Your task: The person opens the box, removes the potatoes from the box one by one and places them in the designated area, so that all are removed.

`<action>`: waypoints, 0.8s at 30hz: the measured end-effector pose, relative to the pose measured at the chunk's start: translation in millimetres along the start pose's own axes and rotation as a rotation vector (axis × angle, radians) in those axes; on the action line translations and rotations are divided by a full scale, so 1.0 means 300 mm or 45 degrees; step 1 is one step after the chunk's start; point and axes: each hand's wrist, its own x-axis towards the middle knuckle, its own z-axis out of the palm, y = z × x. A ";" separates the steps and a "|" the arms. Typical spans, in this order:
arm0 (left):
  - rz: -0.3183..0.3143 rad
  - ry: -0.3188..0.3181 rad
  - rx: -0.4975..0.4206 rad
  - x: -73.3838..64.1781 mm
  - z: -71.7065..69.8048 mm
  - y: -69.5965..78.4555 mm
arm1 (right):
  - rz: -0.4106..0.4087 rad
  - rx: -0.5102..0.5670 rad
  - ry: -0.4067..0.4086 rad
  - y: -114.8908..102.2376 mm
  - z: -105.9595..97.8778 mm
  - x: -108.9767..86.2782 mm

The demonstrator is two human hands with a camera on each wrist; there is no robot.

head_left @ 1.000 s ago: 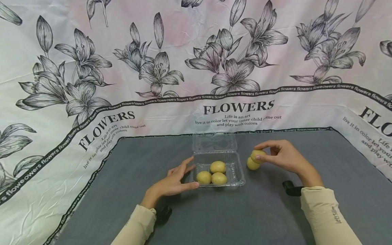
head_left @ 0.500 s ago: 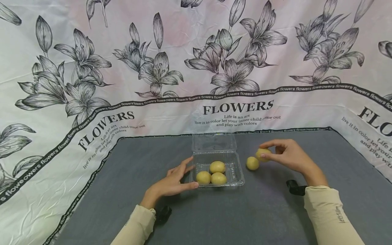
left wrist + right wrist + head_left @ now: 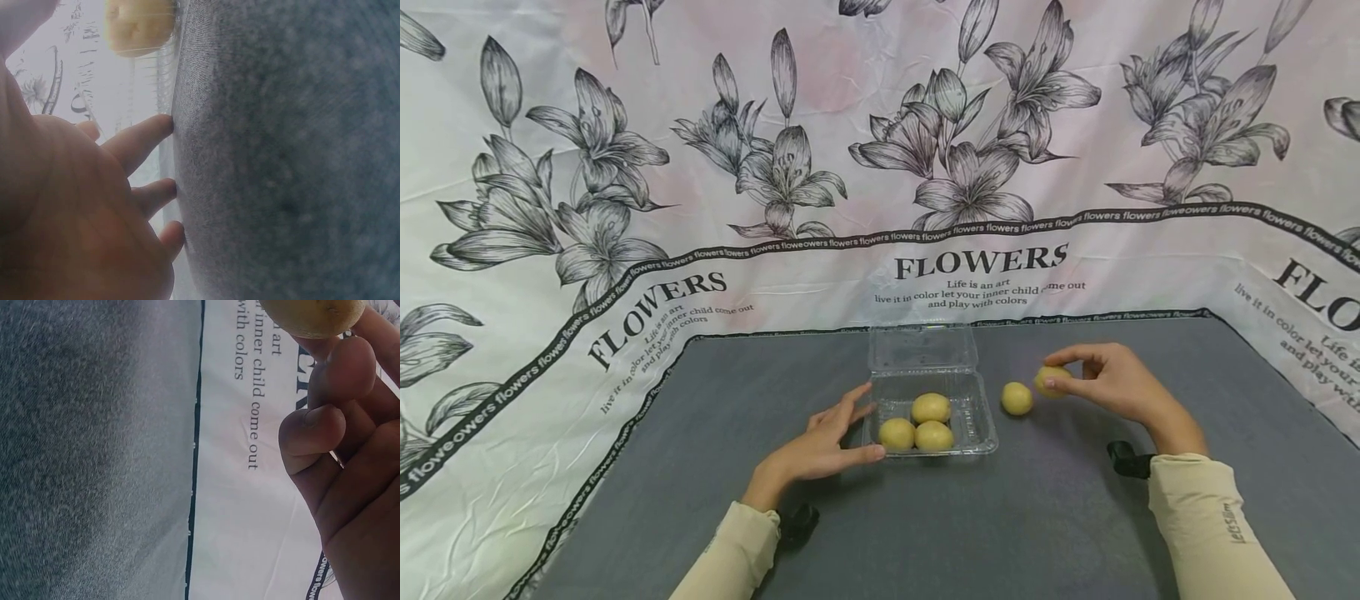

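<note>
In the head view a clear plastic clamshell box (image 3: 976, 429) stands with its lid raised, and three small yellow potatoes (image 3: 931, 408) lie inside. My left hand (image 3: 820, 446) rests at the box's left side, thumb by the front corner, fingers spread along the wall. The left wrist view shows those fingers (image 3: 145, 140) fairly straight, their tips near the table, beside a potato (image 3: 139, 28). To the right of the box, my right hand (image 3: 1112, 379) pinches a potato (image 3: 1051, 382) between thumb and fingers. Another potato (image 3: 1017, 399) sits on the table between that hand and the box.
A grey cloth covers the table (image 3: 1000, 525). Behind it and at the sides hangs a white curtain (image 3: 820, 292) with flower prints and lettering. The box's raised lid (image 3: 922, 348) stands near the back edge. Black straps (image 3: 1127, 460) circle the wrists.
My right hand has moved right with its potato, away from the one on the table, which it overlapped in view earlier. My left hand and the box keep their places.
</note>
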 end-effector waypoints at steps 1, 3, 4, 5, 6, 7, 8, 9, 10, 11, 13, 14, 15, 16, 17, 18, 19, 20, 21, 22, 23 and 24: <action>-0.002 0.002 0.003 0.000 -0.001 0.001 | 0.000 -0.006 -0.001 0.001 -0.001 0.000; -0.005 0.005 0.010 0.000 -0.002 0.001 | 0.002 -0.017 -0.001 0.004 -0.002 0.001; -0.005 0.007 0.011 0.000 -0.002 0.002 | 0.004 -0.023 -0.002 0.007 -0.002 0.001; -0.006 0.008 0.013 -0.001 -0.002 0.003 | 0.006 -0.028 -0.003 0.009 -0.003 0.001; -0.005 0.008 0.014 -0.001 -0.002 0.003 | 0.009 -0.033 -0.003 0.013 -0.003 0.001; -0.005 0.009 0.016 -0.002 -0.002 0.003 | 0.012 -0.039 -0.004 0.016 -0.003 0.000; -0.003 0.009 0.017 -0.002 -0.001 0.003 | 0.016 -0.042 -0.006 0.018 -0.002 0.000; -0.002 0.010 0.017 -0.002 0.000 0.003 | 0.018 -0.046 -0.007 0.021 -0.003 -0.001; -0.001 0.011 0.016 -0.002 0.000 0.003 | 0.023 -0.049 -0.009 0.023 -0.002 -0.002; -0.001 0.011 0.015 -0.002 0.001 0.003 | 0.026 -0.051 -0.011 0.025 -0.002 -0.003; 0.000 0.011 0.012 -0.002 0.002 0.003 | 0.031 -0.053 -0.013 0.029 -0.002 -0.004; 0.001 0.010 0.011 -0.002 0.002 0.003 | 0.033 -0.053 -0.013 0.031 -0.001 -0.005; 0.001 0.011 0.009 -0.002 0.002 0.003 | 0.033 -0.054 -0.012 0.033 -0.001 -0.005; 0.003 0.012 0.008 -0.002 0.002 0.003 | 0.035 -0.054 -0.011 0.036 0.000 -0.006; 0.004 0.013 0.009 -0.002 0.002 0.002 | 0.033 -0.053 -0.008 0.038 0.000 -0.006; 0.004 0.014 0.010 -0.002 0.002 0.002 | 0.030 -0.054 -0.005 0.041 0.001 -0.006; 0.005 0.016 0.011 -0.002 0.001 0.002 | 0.023 -0.055 -0.005 0.043 0.001 -0.006; 0.006 0.018 0.012 -0.001 0.002 0.002 | 0.017 -0.053 -0.005 0.046 0.001 -0.007; 0.008 0.018 0.013 -0.001 0.002 0.001 | 0.016 -0.052 -0.004 0.049 0.001 -0.006; 0.009 0.018 0.014 -0.001 0.002 0.001 | 0.017 -0.048 -0.006 0.052 0.001 -0.006; 0.009 0.017 0.016 -0.001 0.001 0.002 | 0.019 -0.044 -0.010 0.055 0.002 -0.006; 0.010 0.017 0.016 -0.001 0.001 0.003 | 0.017 -0.043 -0.015 0.057 0.002 -0.007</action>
